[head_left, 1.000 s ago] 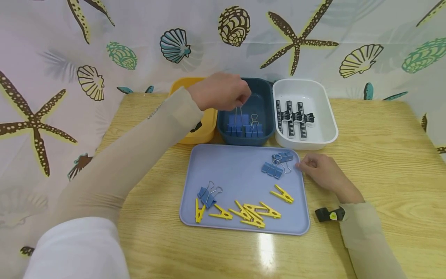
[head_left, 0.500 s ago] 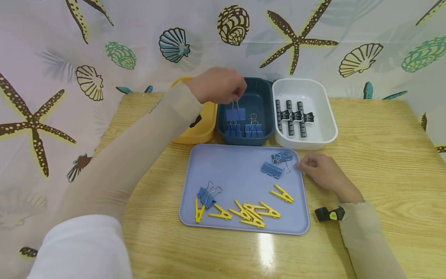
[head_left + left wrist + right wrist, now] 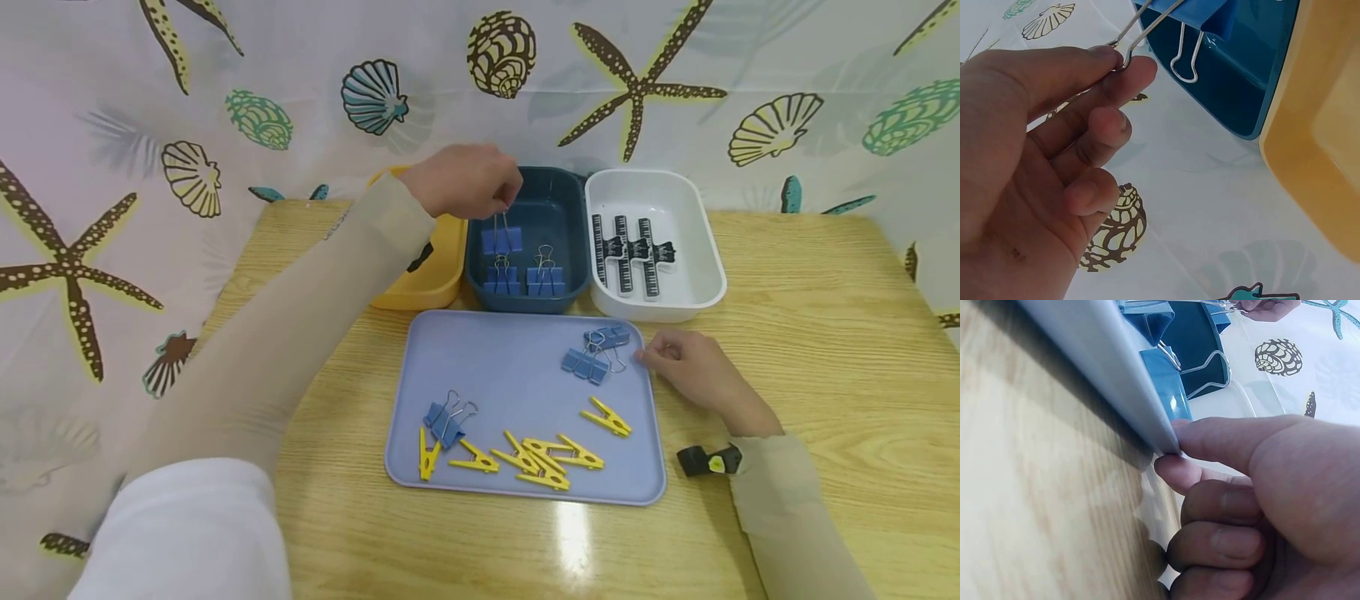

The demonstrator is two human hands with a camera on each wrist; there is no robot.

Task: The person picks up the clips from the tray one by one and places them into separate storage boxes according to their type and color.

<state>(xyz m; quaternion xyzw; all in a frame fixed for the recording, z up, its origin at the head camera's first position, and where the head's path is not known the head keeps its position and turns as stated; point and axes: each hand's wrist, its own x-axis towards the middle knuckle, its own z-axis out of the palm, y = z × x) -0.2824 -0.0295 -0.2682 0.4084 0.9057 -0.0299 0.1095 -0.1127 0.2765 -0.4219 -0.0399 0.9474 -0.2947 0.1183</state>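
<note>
We see the left hand (image 3: 465, 179) with thumb and forefinger pinching the wire handle of one blue clip, the held clip (image 3: 502, 242); its three other fingers are bent. The held clip hangs just below that hand, within the blue bin (image 3: 551, 208); we cannot tell whether it touches the bottom. Nearer to us than the held clip, we count two more blue clips (image 3: 546, 283) in the same bin, side by side with their handles up.

We count three bins in a row: the blue bin beneath the left hand, the yellow bin (image 3: 427, 297) under its wrist and partly covered by the sleeve, and the white bin (image 3: 701, 279) to its right. In the white bin lie three black-and-white clips (image 3: 638, 250).

The right hand (image 3: 693, 371) pinches the right rim of the tray (image 3: 495, 354) between thumb and forefinger, its other fingers curled. On the tray, two blue clips (image 3: 585, 365) lie just left of this hand with their handles crossing; a third lies far to its left.

Of the yellow pegs (image 3: 607, 417), we count three lying singly, one of them near the right hand, plus an overlapping heap we cannot count surely. The tray and bins rest on the table (image 3: 810, 333).
</note>
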